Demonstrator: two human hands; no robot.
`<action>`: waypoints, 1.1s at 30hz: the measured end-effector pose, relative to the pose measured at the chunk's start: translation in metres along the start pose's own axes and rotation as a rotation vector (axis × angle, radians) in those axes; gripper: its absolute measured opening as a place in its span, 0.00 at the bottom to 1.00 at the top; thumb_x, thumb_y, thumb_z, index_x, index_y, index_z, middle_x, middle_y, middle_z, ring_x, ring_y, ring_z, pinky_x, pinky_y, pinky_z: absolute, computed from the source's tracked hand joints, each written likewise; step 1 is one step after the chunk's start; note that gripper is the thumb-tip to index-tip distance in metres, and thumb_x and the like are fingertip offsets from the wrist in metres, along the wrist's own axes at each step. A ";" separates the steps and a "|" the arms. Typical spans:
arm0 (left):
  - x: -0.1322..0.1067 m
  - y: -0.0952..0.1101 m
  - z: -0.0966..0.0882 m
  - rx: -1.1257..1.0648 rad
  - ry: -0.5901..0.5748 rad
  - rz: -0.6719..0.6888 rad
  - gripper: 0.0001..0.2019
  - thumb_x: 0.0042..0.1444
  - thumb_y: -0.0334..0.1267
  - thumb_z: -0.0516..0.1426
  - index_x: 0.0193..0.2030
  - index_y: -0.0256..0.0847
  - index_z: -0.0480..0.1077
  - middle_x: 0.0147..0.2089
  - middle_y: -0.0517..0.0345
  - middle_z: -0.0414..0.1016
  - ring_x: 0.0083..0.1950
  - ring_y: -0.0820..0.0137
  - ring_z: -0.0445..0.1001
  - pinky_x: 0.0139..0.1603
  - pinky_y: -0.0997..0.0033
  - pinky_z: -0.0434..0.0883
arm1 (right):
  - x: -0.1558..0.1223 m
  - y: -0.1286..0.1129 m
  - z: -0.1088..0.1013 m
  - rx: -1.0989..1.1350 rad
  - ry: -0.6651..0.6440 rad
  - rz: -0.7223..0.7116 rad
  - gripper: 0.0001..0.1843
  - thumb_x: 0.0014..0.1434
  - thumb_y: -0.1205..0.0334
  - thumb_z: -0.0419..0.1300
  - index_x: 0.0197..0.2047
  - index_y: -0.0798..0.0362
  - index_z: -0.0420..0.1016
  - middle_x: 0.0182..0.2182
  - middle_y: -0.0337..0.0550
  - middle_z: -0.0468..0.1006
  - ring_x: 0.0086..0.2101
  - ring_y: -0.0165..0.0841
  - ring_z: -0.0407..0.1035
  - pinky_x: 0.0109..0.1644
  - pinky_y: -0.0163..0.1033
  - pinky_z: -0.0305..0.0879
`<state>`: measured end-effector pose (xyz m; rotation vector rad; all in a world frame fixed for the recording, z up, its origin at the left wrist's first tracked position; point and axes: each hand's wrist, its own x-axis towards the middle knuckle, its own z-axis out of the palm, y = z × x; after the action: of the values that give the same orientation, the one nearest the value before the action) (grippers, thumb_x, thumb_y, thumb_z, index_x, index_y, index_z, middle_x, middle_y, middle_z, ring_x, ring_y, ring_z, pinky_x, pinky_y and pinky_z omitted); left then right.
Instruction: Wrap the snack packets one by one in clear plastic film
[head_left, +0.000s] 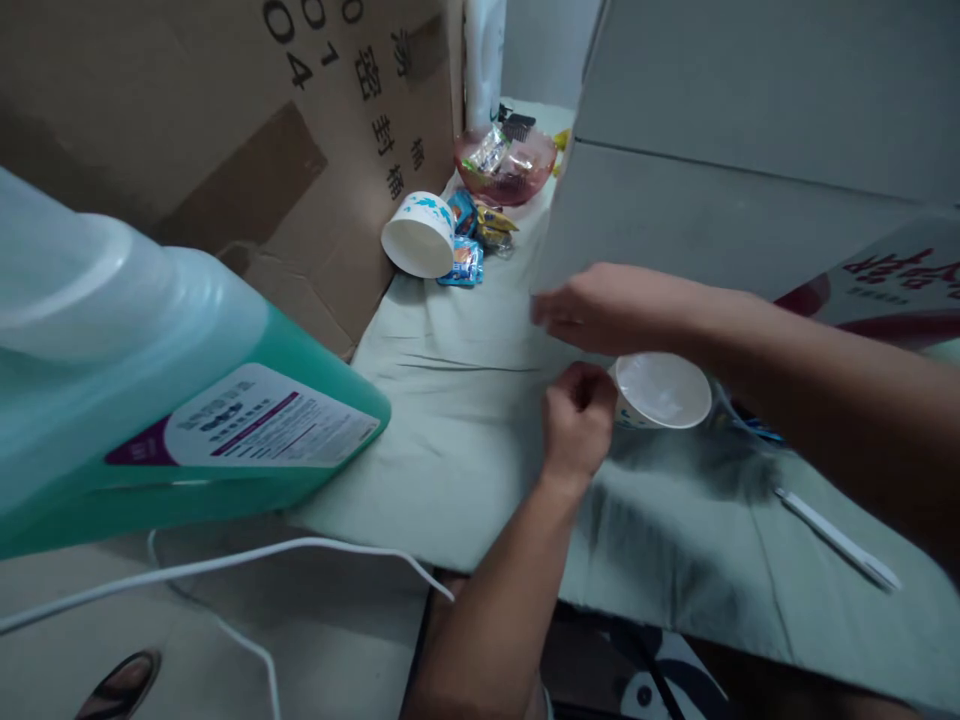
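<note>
A white paper bowl [666, 392] with blue print stands upright on the cloth-covered table, whitish inside. My left hand [579, 415] is closed with curled fingers against the left side of this bowl; whatever it may hold is hidden. Above and behind the bowl, my right hand [581, 308] reaches in from the right with its fingers pointing left. Motion blurs its fingertips, and its grip is unclear. Farther back, a second paper bowl [420, 236] lies tipped on its side. Small blue snack packets [463, 262] and a yellow packet [495, 220] lie beside it.
A large jug of green liquid [300, 400] stands at left before a cardboard box [225, 150]. A white carton [675, 210] stands at right. At the back is a pink bowl [517, 180] of wrapped items. A white stick-like object [836, 540] lies right; a white cable [300, 545] hangs near the front.
</note>
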<state>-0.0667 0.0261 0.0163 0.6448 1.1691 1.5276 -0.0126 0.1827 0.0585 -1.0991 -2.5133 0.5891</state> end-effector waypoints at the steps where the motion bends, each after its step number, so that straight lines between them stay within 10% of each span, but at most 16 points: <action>1: 0.001 0.001 -0.001 -0.016 0.043 -0.007 0.07 0.51 0.28 0.57 0.25 0.42 0.65 0.22 0.64 0.60 0.25 0.74 0.58 0.28 0.70 0.59 | 0.026 -0.017 0.013 -0.058 -0.123 -0.075 0.06 0.53 0.66 0.69 0.36 0.48 0.80 0.30 0.42 0.79 0.41 0.40 0.76 0.46 0.42 0.66; 8: 0.002 0.012 -0.016 -0.147 0.226 0.033 0.07 0.51 0.35 0.56 0.24 0.40 0.63 0.21 0.65 0.55 0.24 0.77 0.52 0.25 0.74 0.51 | 0.145 -0.044 0.083 -0.169 -0.085 0.103 0.22 0.64 0.55 0.60 0.59 0.52 0.73 0.56 0.52 0.75 0.57 0.48 0.70 0.62 0.56 0.65; 18: 0.005 0.016 -0.028 -0.294 0.312 -0.039 0.06 0.47 0.39 0.57 0.26 0.40 0.65 0.19 0.68 0.53 0.22 0.79 0.52 0.24 0.76 0.50 | 0.139 -0.030 0.100 -0.134 -0.076 0.182 0.48 0.47 0.52 0.75 0.66 0.57 0.62 0.61 0.60 0.64 0.57 0.48 0.68 0.61 0.52 0.65; 25: 0.007 0.019 -0.022 -0.489 0.392 -0.121 0.06 0.42 0.38 0.58 0.25 0.40 0.64 0.17 0.70 0.52 0.20 0.80 0.52 0.23 0.76 0.50 | 0.137 -0.028 0.063 -0.183 -0.062 0.058 0.15 0.56 0.60 0.65 0.46 0.57 0.76 0.43 0.48 0.77 0.48 0.39 0.69 0.57 0.41 0.66; 29: 0.012 0.021 -0.025 -0.623 0.466 -0.171 0.07 0.40 0.36 0.57 0.25 0.41 0.60 0.18 0.71 0.50 0.20 0.81 0.50 0.23 0.76 0.49 | 0.148 -0.027 0.064 -0.122 0.168 0.148 0.17 0.56 0.64 0.61 0.50 0.54 0.77 0.51 0.51 0.73 0.53 0.44 0.68 0.60 0.46 0.66; 33: 0.013 0.021 -0.029 -0.643 0.485 -0.198 0.08 0.41 0.35 0.56 0.25 0.41 0.58 0.18 0.71 0.49 0.20 0.80 0.49 0.24 0.75 0.51 | 0.165 -0.023 0.074 -0.107 0.132 0.196 0.21 0.56 0.61 0.61 0.53 0.52 0.78 0.57 0.53 0.70 0.61 0.48 0.62 0.67 0.55 0.59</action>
<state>-0.1042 0.0291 0.0221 -0.2779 0.9583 1.8047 -0.1663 0.2750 0.0285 -1.3870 -2.3639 0.4204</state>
